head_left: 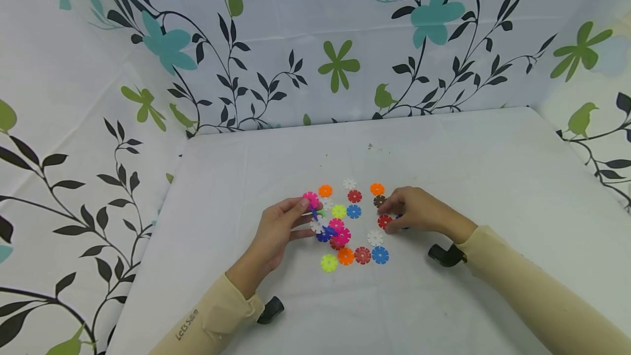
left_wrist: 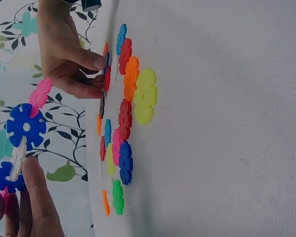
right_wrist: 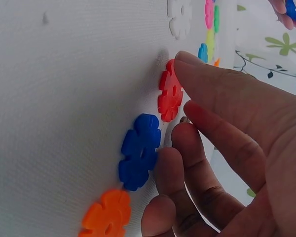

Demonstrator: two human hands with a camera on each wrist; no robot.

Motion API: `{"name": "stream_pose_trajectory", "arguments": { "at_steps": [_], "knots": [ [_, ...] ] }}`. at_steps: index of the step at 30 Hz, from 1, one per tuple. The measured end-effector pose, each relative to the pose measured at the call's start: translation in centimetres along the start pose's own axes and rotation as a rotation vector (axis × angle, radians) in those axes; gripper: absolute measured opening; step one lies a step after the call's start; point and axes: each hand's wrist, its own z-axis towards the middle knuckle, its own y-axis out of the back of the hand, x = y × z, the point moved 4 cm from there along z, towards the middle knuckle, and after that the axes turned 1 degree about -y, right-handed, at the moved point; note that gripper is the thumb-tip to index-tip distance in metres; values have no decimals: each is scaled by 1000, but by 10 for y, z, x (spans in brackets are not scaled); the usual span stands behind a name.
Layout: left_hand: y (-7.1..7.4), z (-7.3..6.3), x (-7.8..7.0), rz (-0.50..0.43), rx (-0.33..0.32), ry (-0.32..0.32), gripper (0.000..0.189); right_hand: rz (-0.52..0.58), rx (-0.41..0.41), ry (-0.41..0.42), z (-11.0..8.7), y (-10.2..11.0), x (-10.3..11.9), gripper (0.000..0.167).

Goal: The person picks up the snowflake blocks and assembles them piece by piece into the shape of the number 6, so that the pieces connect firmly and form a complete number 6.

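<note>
My left hand holds a chain of interlocking snowflake discs raised off the table. In the left wrist view the chain shows a pink disc at each end, with blue discs and a white disc between them. On the right, my right hand is down at a red snowflake disc lying flat on the tabletop. Thumb and forefinger stand at opposite edges of this disc, the other fingers curled beside it. A dark blue disc and an orange disc lie near those fingers.
More loose discs lie flat between and in front of the hands, among them a yellow disc, a light blue disc and a white disc. A white cloth covers the table. Leaf-patterned curtain hangs behind.
</note>
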Motion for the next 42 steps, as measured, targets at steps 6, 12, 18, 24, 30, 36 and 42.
{"name": "stream_pose_trajectory", "arguments": {
  "at_steps": [6,12,18,24,30,36,42],
  "knots": [
    [1,1,2,3,-8,7,34,-26,-7,-23,0,1,0,27],
    [2,1,3,1,20,2,36,-34,-3,-26,2,1,1,24],
    [1,0,2,7,33,4,34,0,-5,-9,4,2,4,18],
    [-2,-3,0,23,43,8,32,90,-50,128,11,4,23,15],
    [-9,-8,-3,60,67,13,32,322,-81,265,15,4,49,17],
    [-14,-11,-7,94,57,5,33,439,-141,377,13,4,79,15],
    [-16,-13,-10,105,60,2,33,467,-152,364,12,2,90,16]
  ]
}}
